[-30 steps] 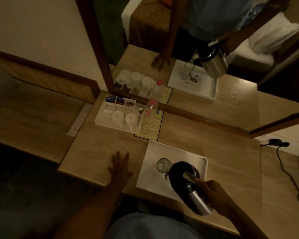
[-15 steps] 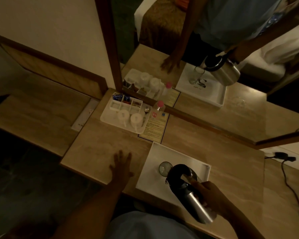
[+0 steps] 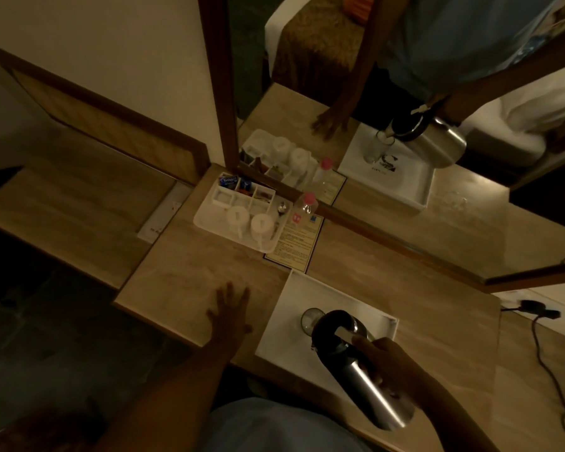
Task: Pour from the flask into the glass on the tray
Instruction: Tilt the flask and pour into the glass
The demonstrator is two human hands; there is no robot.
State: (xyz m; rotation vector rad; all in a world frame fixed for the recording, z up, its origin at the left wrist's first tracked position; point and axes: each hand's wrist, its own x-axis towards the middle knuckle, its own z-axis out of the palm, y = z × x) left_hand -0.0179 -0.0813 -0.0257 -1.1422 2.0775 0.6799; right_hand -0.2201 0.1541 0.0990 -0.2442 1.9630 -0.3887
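My right hand (image 3: pixel 402 367) grips the tilted steel flask (image 3: pixel 369 383) over the clear glass (image 3: pixel 310 318) in the white tray (image 3: pixel 294 295); my left hand (image 3: pixel 230 316) lies flat, fingers spread, on the table (image 3: pixel 190 272).

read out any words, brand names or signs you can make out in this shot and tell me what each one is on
"Tetley": on the blue tea packet in the back compartment of the small white tray.
Printed card under the pink-capped bottle: lines of text and two small logos, too small to read.
White strip on the left counter: dark marks, blurred.
Dark logo on the big tray, seen in the mirror: unreadable.
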